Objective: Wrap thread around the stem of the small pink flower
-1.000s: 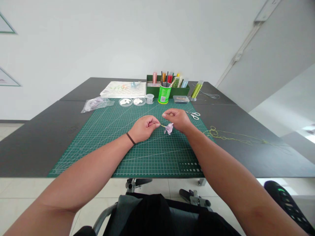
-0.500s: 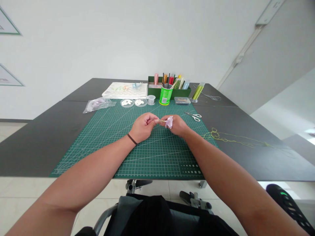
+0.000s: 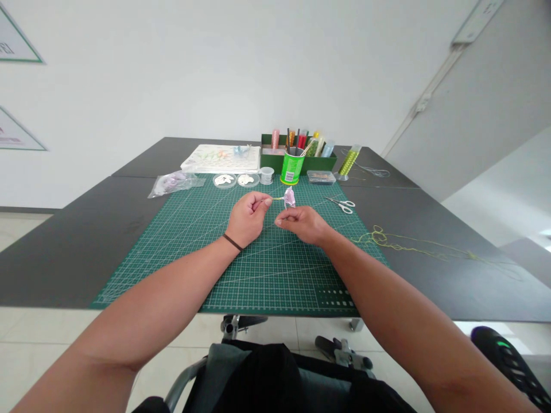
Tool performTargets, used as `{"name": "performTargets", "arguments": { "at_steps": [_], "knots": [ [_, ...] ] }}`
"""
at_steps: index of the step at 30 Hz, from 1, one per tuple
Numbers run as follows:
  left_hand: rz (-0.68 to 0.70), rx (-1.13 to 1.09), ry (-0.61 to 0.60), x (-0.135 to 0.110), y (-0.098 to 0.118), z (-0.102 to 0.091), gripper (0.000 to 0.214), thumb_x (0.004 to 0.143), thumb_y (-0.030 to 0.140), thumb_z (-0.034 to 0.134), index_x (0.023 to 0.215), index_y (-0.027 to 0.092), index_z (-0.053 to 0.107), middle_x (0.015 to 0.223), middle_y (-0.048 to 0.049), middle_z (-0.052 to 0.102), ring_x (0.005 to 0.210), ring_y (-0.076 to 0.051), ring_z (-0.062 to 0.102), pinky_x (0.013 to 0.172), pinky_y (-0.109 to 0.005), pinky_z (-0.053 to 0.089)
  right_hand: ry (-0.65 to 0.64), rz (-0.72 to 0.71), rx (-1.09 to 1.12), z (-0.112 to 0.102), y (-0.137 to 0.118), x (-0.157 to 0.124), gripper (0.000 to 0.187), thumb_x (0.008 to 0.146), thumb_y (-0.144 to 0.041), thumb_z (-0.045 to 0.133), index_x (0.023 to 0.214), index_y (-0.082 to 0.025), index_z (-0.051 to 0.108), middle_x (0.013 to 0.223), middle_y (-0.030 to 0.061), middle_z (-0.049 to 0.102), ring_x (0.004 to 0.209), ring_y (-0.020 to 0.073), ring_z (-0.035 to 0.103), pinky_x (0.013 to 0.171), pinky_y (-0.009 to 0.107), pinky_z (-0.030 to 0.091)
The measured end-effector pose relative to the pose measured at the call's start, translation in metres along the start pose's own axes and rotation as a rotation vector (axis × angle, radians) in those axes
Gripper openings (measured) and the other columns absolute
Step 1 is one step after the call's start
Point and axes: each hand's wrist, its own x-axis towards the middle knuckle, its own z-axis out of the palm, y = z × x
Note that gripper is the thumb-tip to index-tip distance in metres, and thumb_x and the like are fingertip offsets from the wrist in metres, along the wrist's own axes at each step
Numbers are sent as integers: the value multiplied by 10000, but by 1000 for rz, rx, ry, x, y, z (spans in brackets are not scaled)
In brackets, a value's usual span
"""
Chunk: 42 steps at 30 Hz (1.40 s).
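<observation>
Left fingers pinch the flower stem, left mat edge well apart.

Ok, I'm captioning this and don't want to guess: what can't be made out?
All in the head view:
Stem: far end hidden by the left hand.
Right hand: anything pinched there is too small to tell.
Bag: contents blurred through crinkled plastic.
Upper sign: cut off by the left edge.
Box: part of its front hidden by the can.

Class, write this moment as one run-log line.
left hand: pinching stem of flower | right hand: near flower, hold unclear | scissors: on cutting mat | green can: before green box
</observation>
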Motion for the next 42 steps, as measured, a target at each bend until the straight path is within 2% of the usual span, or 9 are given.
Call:
{"name": "performTargets", "arguments": {
  "at_steps": [6, 13, 21, 24, 30, 35, 42],
  "knots": [
    [-15, 28, 22, 2, 0, 0, 126, 882, 263, 578, 861, 169, 659, 649, 31, 576, 616, -106, 520, 645, -252, 445, 25, -82, -139, 5, -10, -7, 253, 820, -388, 586, 793, -172, 714, 478, -76, 371, 459, 63, 299, 481, 235, 233],
    [-8, 113, 7, 3, -1, 0, 113, 884, 246, 571, 853, 171, 650, 684, 19, 612, 645, -118, 540, 671, -264, 458, 94, -233, -322, 5, -20, -14, 243, 855, -342, 550, 807, -184, 728, 519, -51, 493, 492, 71, 406, 544, 231, 295],
    [122, 259, -73, 2, -6, 1, 116, 898, 234, 545, 838, 177, 627, 776, -11, 650, 752, -146, 579, 748, -298, 473, 125, -291, -421, 3, -30, -21, 251, 879, -342, 505, 765, -214, 689, 580, -27, 570, 556, 100, 471, 587, 243, 308],
    [154, 288, -117, 2, -8, 2, 102, 900, 226, 544, 857, 179, 623, 817, -22, 663, 793, -155, 591, 774, -308, 476, 165, -308, -440, 1, -31, -22, 251, 882, -328, 493, 754, -215, 678, 602, -16, 585, 570, 109, 477, 598, 251, 318],
    [203, 322, -199, 1, -9, 3, 113, 907, 229, 534, 837, 177, 606, 774, -21, 642, 782, -159, 589, 747, -304, 469, 277, -375, -416, -5, -30, -22, 250, 898, -308, 494, 762, -201, 675, 637, -1, 609, 580, 113, 497, 612, 256, 339],
    [240, 320, -248, 0, -7, 3, 111, 905, 203, 535, 816, 174, 594, 760, -19, 628, 779, -157, 585, 742, -298, 468, 337, -343, -421, -9, -27, -20, 267, 916, -343, 483, 828, -207, 695, 677, 10, 638, 626, 132, 536, 629, 263, 357],
    [222, 298, -345, -2, -5, 3, 96, 882, 149, 536, 808, 179, 590, 783, -16, 626, 794, -158, 589, 765, -308, 480, 420, -278, -415, -15, -25, -18, 257, 892, -354, 500, 809, -206, 693, 632, 8, 606, 593, 138, 495, 610, 279, 348]
  ]
}}
